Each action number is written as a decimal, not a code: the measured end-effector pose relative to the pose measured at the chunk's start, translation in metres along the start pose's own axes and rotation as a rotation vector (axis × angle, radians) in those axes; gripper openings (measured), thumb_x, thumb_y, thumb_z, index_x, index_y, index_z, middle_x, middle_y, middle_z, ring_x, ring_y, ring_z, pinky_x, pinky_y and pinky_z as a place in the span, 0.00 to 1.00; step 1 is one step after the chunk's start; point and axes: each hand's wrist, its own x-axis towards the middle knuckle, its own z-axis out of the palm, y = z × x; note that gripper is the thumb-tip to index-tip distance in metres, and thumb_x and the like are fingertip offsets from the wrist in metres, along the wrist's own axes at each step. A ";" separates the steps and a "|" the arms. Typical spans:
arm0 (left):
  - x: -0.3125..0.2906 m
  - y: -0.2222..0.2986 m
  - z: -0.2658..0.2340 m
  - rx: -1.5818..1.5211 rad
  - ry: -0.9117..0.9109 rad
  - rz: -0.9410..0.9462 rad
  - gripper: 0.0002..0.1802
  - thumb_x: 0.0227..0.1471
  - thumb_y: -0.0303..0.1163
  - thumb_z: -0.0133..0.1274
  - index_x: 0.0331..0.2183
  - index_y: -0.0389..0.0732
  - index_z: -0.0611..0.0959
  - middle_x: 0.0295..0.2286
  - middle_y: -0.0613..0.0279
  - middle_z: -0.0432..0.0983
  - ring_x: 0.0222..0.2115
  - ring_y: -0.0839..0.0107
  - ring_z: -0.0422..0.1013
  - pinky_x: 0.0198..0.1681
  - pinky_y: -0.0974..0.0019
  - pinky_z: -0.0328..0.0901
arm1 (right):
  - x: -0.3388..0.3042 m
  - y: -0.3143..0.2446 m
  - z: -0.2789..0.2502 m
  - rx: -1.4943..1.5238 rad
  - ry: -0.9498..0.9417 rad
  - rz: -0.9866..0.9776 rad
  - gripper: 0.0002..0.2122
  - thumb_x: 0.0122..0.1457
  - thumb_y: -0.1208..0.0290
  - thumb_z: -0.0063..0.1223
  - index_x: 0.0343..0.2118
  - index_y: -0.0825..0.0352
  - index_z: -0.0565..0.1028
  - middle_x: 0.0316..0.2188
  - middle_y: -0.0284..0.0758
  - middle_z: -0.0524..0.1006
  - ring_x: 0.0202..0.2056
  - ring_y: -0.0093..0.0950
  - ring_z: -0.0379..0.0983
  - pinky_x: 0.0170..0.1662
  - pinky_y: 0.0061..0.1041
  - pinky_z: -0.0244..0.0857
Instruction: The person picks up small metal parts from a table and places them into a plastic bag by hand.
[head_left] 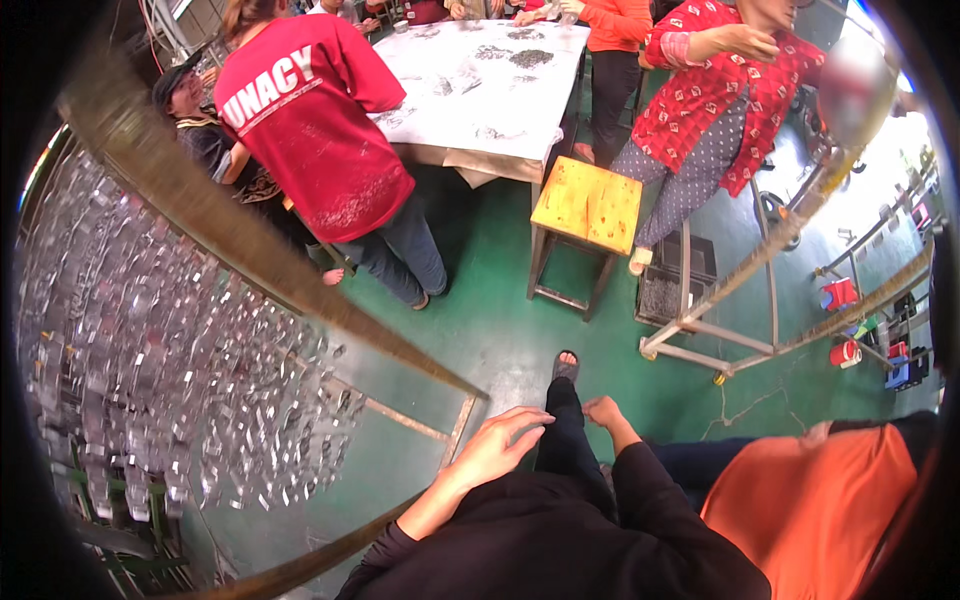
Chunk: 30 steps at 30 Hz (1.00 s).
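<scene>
Walking, I judge; left hand [500, 443] slack, fingers parted; right hand [604, 412] curled, cannot tell if holding; next calls for clearance from left rack [300, 283].

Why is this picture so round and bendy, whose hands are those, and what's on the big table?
There's no robot here, just a person wearing a camera on their head. It looks downward through a very wide lens, so straight edges bend. The bare left hand and bare right hand at the bottom, with black sleeves, belong to that person. I can't see anything held in either. Ahead, the big white-topped table has small dark piles on it; what they are is too small to tell. Many shiny, blurry pieces fill the left side.
</scene>
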 end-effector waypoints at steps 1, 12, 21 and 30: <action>0.017 -0.005 0.002 -0.049 0.029 0.010 0.12 0.50 0.28 0.46 0.39 0.40 0.76 0.39 0.56 0.71 0.41 0.62 0.68 0.45 0.65 0.61 | 0.016 -0.011 -0.019 0.091 0.046 0.000 0.10 0.41 0.61 0.54 0.25 0.59 0.78 0.28 0.33 0.77 0.31 0.24 0.74 0.39 0.25 0.66; 0.289 -0.037 -0.085 -0.192 0.438 -0.132 0.11 0.51 0.29 0.44 0.36 0.38 0.78 0.35 0.57 0.73 0.37 0.67 0.69 0.41 0.68 0.62 | 0.139 -0.264 -0.262 -0.033 0.192 -0.529 0.17 0.43 0.69 0.54 0.38 0.63 0.71 0.32 0.40 0.72 0.38 0.36 0.69 0.43 0.32 0.62; 0.415 -0.111 -0.167 -0.252 0.593 -0.308 0.14 0.49 0.27 0.46 0.40 0.37 0.75 0.35 0.60 0.72 0.36 0.73 0.68 0.39 0.71 0.63 | 0.155 -0.450 -0.292 -0.306 0.699 -0.909 0.42 0.34 0.67 0.63 0.55 0.58 0.52 0.52 0.46 0.51 0.55 0.48 0.43 0.52 0.57 0.37; 0.536 -0.183 -0.291 0.211 0.361 -0.120 0.41 0.38 0.24 0.56 0.53 0.40 0.55 0.49 0.48 0.55 0.49 0.54 0.56 0.47 0.61 0.58 | 0.284 -0.495 -0.375 0.093 0.901 -0.528 0.48 0.30 0.70 0.67 0.57 0.59 0.49 0.56 0.47 0.47 0.56 0.48 0.43 0.54 0.45 0.46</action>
